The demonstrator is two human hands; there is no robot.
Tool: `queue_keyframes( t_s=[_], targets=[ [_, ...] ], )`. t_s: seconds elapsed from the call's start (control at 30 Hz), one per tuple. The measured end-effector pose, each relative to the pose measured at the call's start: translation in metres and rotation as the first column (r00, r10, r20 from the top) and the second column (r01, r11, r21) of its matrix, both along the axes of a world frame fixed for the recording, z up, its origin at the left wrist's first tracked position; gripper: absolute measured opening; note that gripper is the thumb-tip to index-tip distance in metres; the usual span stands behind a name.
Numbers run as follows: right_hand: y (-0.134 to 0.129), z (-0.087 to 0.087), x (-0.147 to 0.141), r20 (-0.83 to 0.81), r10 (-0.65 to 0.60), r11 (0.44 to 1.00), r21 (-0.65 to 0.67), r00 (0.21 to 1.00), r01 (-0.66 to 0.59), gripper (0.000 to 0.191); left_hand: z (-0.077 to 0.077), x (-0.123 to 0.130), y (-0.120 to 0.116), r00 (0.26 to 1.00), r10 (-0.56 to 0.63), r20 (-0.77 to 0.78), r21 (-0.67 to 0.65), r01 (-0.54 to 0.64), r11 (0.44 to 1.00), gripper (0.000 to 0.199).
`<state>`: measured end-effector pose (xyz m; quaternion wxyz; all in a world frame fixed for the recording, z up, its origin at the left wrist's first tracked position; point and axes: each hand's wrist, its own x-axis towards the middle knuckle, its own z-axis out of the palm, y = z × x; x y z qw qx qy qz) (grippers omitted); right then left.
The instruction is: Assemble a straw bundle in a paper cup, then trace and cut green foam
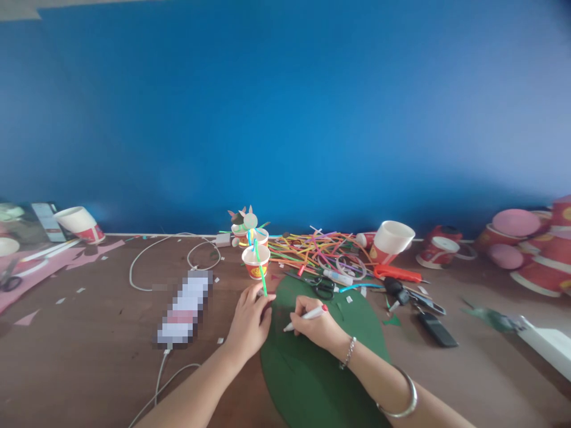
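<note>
Right hand point(309, 321) holds a marker point(317, 312) over a green sheet point(307, 380), marking apparently barely begun; left hand point(248, 321) curls beside a green straw point(262, 276), grip unclear.

The slim white marker point(317, 312) slants through my right grip point(322, 327), red end up, tip pointing down and left over the dark green oval sheet point(312, 368) — flat on the table point(89, 368). The bright green straw point(263, 279) leans, lower end at my left grip point(248, 316).
</note>
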<state>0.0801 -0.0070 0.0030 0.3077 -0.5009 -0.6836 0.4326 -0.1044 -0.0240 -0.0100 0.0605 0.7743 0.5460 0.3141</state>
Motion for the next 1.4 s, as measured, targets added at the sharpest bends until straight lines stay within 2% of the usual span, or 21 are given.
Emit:
queue_keyframes(
  t_s=[0.43,0.83,1.1,1.4],
  targets=[
    [0.0028,0.0009,0.0018,-0.088,-0.053,0.998,-0.034,0.995,0.051,0.017,-0.0013,0.0002,0.0004,1.000,-0.002,0.002,0.026,0.002,1.000,0.030],
    [0.0011,-0.0007,-0.0001,-0.017,-0.066,0.998,0.019,0.998,0.066,0.017,-0.0013,0.0005,0.0006,1.000,0.003,-0.011,0.025,-0.002,1.000,0.030],
    [0.0007,0.0019,-0.0011,-0.014,-0.021,0.999,-0.024,1.000,0.021,0.018,-0.0010,0.0004,0.0001,1.000,0.003,-0.009,0.020,-0.003,1.000,0.029],
    [0.0007,0.0016,0.0001,-0.015,-0.051,0.999,0.005,0.999,0.051,0.017,-0.0014,0.0004,0.0006,1.000,0.000,-0.014,0.015,0.000,1.000,0.029]
  ],
)
